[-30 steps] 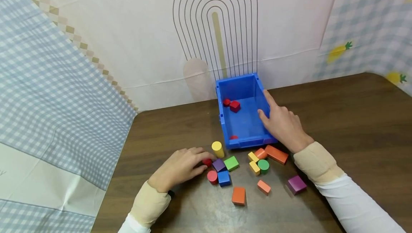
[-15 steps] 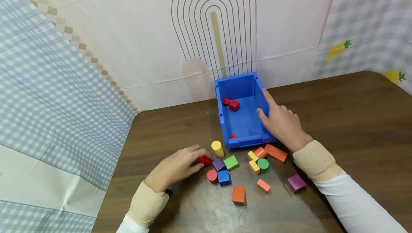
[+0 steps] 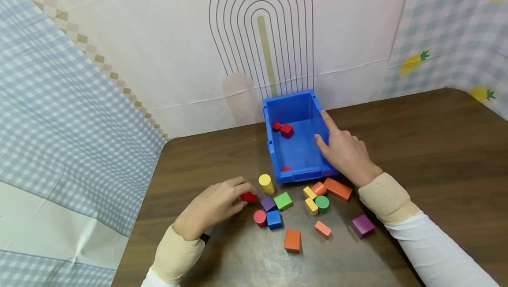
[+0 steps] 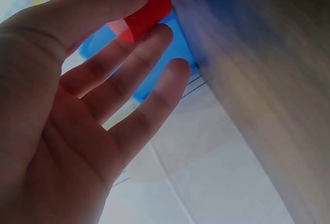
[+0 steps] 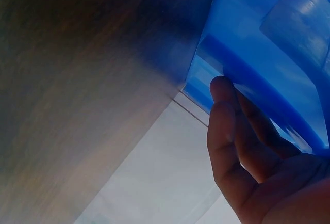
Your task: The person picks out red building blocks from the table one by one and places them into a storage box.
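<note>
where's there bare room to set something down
Bare table lies right of the right hand, and left of the bin, beyond the left hand. The bin's middle is bare too. Crowded: the bin's near side, where loose blocks cluster.

Red cylinder [image 4: 155, 10], smooth, tilted, pinched in left grip [image 3: 216, 205]; blue open-top plastic bin [image 3: 307, 174], upright, beyond left grip, touching right grip [image 3: 349, 152].

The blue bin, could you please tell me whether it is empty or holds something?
The blue bin is not empty but far from full: the head view shows three red pieces inside and much bare floor.
</note>
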Motion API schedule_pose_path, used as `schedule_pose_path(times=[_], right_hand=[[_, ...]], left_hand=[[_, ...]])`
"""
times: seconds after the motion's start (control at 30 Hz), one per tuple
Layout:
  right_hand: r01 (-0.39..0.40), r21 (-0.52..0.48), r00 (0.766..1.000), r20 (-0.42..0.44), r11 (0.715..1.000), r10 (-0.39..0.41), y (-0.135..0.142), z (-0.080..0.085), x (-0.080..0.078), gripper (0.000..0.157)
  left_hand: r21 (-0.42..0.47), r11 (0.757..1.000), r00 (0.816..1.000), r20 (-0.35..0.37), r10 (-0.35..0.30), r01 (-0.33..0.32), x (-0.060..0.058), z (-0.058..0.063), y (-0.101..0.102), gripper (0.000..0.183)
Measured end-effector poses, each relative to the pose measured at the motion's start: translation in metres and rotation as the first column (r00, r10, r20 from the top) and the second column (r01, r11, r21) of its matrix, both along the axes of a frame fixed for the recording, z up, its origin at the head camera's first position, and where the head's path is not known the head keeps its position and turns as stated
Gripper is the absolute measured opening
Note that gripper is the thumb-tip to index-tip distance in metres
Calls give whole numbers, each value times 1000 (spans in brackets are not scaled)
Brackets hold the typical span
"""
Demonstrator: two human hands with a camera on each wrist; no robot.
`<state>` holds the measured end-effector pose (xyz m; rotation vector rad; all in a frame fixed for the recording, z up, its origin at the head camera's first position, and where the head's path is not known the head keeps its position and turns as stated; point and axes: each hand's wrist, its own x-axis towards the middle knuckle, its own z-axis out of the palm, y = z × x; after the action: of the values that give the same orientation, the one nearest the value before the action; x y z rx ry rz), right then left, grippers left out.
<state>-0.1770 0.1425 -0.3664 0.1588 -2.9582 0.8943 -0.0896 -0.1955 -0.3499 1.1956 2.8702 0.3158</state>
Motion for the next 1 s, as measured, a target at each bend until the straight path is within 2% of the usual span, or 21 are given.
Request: schedule_pose_path(times=[0.3, 0.63, 0.87, 1.0], right_hand=[[1, -1, 1000, -7, 1000, -1, -2, -1, 0, 79], [7, 4, 1000, -13, 1000, -7, -4, 0, 1, 80], [14, 5, 1000, -26, 1000, -14, -1, 0, 2, 79], [10, 3, 1000, -20, 1000, -10, 1, -1, 2, 79]], left_hand=[[21, 1000, 997, -72, -20, 22, 4, 8, 1, 29], [91, 996, 994, -112, 1, 9, 9, 16, 2, 28], [92, 995, 983, -182, -30, 47, 4, 23, 12, 26], [76, 996, 980, -196, -34, 50, 2, 28, 19, 26]])
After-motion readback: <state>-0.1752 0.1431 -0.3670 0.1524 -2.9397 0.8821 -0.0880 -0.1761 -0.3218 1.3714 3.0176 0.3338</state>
